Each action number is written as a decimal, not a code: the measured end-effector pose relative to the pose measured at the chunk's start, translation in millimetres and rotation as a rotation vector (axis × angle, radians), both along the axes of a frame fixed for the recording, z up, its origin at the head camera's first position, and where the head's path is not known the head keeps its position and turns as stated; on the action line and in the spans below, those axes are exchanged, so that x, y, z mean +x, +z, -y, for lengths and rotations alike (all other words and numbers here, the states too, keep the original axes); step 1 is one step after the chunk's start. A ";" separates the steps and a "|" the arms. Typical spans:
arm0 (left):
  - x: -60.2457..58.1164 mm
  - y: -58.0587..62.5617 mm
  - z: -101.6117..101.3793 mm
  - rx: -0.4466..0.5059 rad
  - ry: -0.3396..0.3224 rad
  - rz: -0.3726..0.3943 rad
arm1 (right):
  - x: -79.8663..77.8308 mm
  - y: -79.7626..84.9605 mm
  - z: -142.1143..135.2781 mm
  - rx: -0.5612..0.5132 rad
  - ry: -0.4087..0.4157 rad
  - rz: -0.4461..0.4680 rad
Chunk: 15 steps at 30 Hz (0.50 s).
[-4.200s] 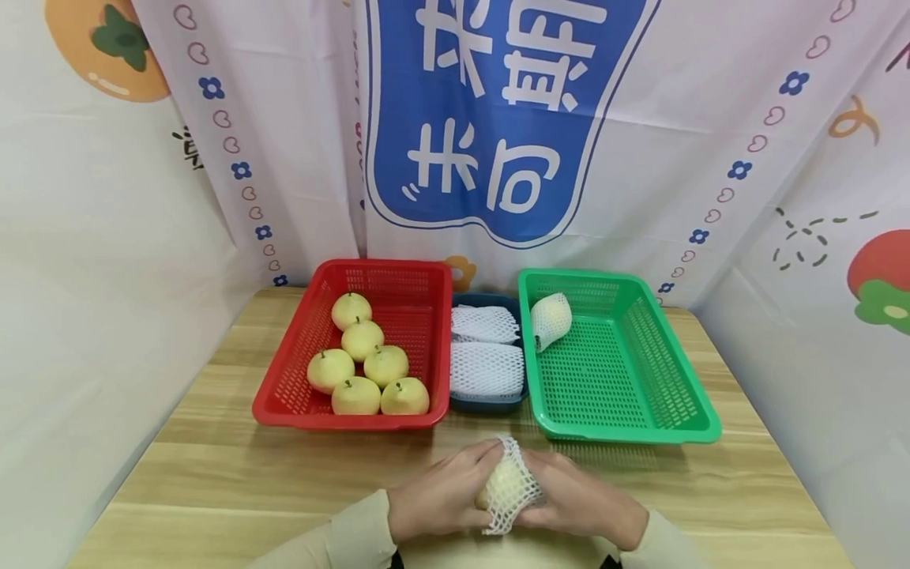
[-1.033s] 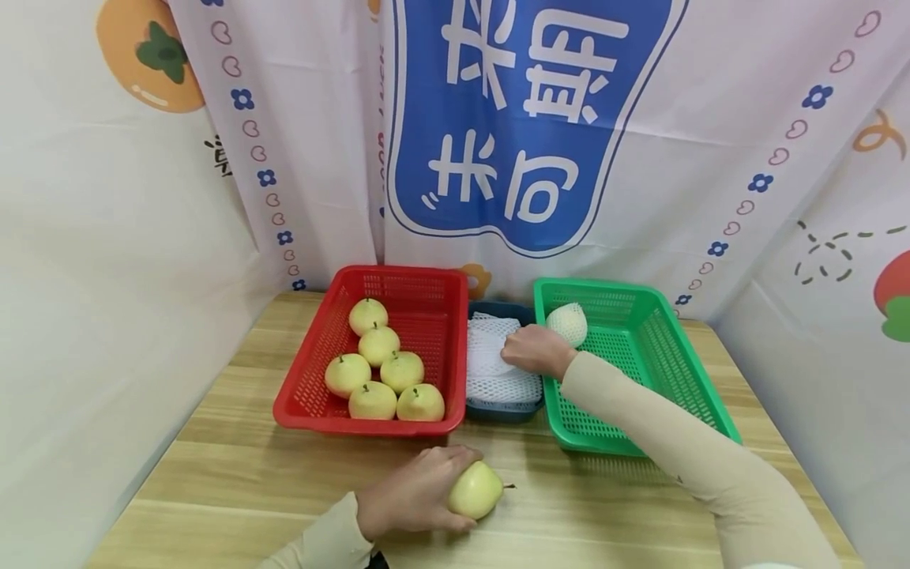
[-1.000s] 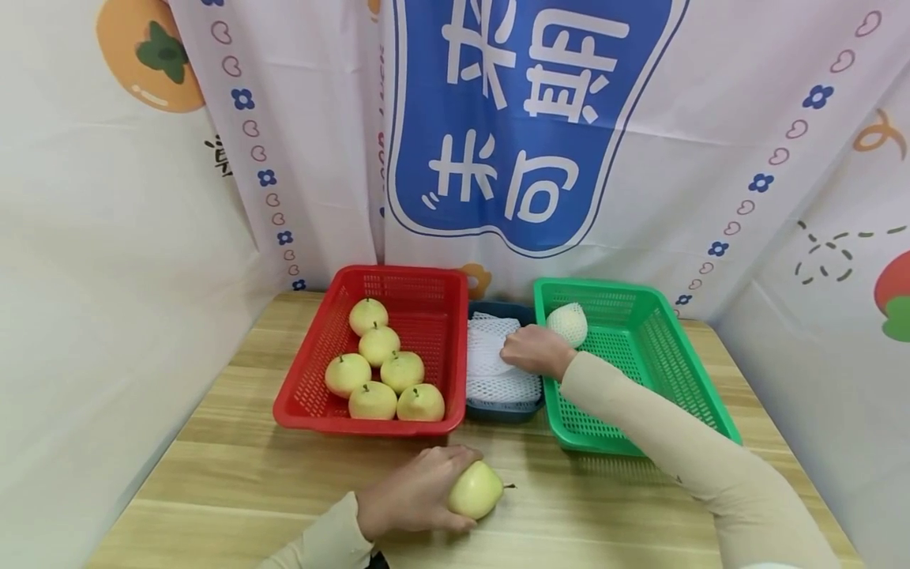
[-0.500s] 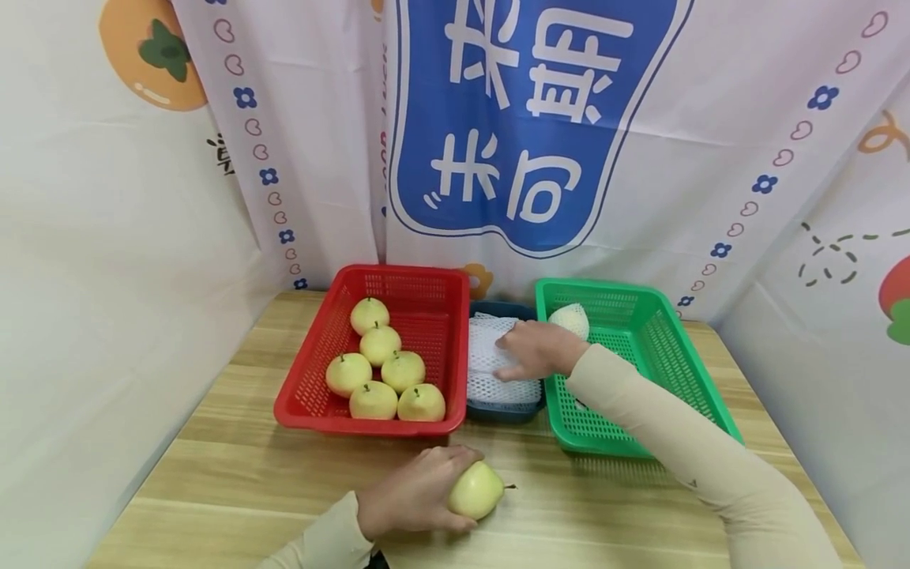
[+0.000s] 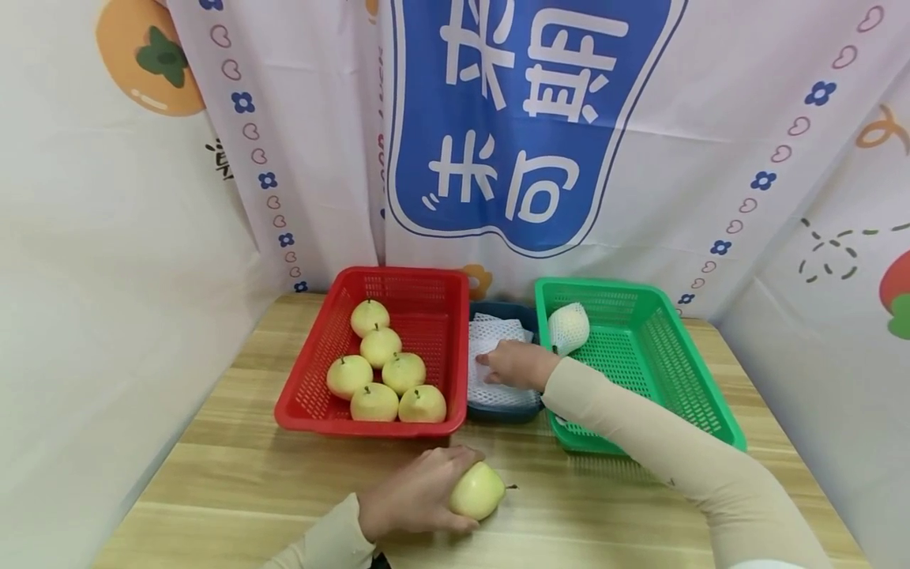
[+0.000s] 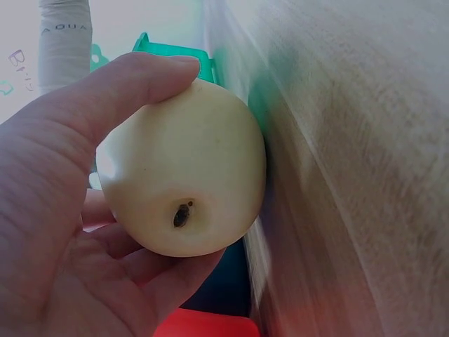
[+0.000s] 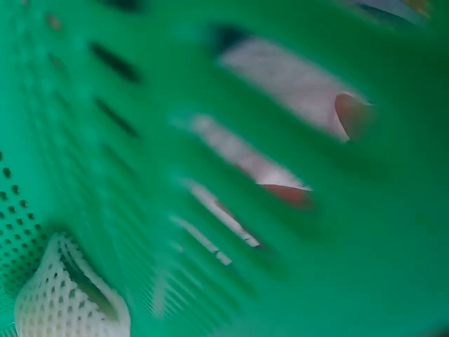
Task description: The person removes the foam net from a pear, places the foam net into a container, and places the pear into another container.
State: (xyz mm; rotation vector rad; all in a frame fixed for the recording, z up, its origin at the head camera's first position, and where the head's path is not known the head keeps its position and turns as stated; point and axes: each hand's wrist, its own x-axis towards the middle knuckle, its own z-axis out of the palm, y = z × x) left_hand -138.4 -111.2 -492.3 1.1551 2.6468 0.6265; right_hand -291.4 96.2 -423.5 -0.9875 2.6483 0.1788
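Note:
My left hand [image 5: 419, 491] grips a bare yellow pear [image 5: 477, 491] by its side, low over the wooden table, stem pointing right. In the left wrist view the thumb lies over the top of the pear [image 6: 184, 168], the other fingers curve beneath, and its dark blossom end faces the camera. My right hand [image 5: 517, 365] reaches over the green basket's edge, fingertips at the white foam nets [image 5: 494, 336] stacked in a dark blue basket [image 5: 503, 414]. Through slots in the green wall, the right wrist view shows a fingertip [image 7: 349, 116] against white foam.
Several bare pears [image 5: 380, 348] sit in the red basket [image 5: 370, 427] on the left. On the right, the green basket [image 5: 700, 371] holds one pear in a foam net [image 5: 569, 327]. A printed cloth [image 5: 313, 158] hangs behind the baskets.
Earlier both hands held a pear in a foam net; now the left hand alone holds a bare pear. My right hand went to the nets, spread its fingers, then shifted slightly left over them.

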 end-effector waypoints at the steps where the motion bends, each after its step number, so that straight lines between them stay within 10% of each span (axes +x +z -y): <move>1: 0.0 -0.5 -0.2 0.000 0.001 -0.001 | 0.0 -3.8 0.4 -0.001 0.006 -0.006; 7: -0.9 -1.4 -0.9 0.005 0.008 -0.012 | -0.9 -1.1 -1.7 -0.005 -0.032 -0.001; 15: 0.9 0.3 -1.5 -0.010 0.013 -0.002 | 18.3 47.1 -26.4 -0.113 0.000 -0.036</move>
